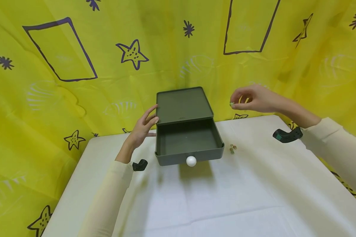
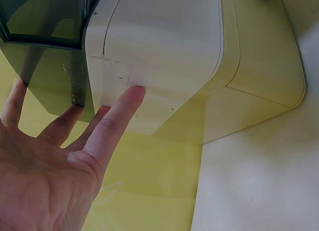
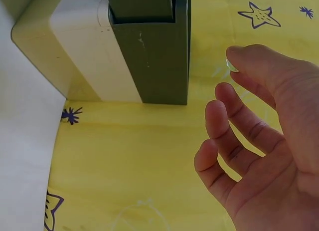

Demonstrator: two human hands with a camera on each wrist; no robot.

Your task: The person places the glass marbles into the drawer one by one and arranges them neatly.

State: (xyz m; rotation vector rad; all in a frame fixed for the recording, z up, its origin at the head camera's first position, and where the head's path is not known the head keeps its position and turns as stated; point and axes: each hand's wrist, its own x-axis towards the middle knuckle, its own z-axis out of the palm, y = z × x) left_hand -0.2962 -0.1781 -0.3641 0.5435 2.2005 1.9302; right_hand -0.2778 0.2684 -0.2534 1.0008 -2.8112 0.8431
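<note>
Drawer box (image 1: 184,105), open, on white table (image 1: 240,204); left hand (image 1: 140,130), fingers extended, touches its side, seemingly to steady it; right hand (image 1: 256,97) pinches small green piece (image 1: 231,104), aloft, right of box.

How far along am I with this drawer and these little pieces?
Done: the drawer is open. In hand: the right grip pinches a small green piece above the table; the left grip is at the left side of the box. Left to do, probably: the little pieces lying right of the box, then perhaps closing the drawer.
</note>
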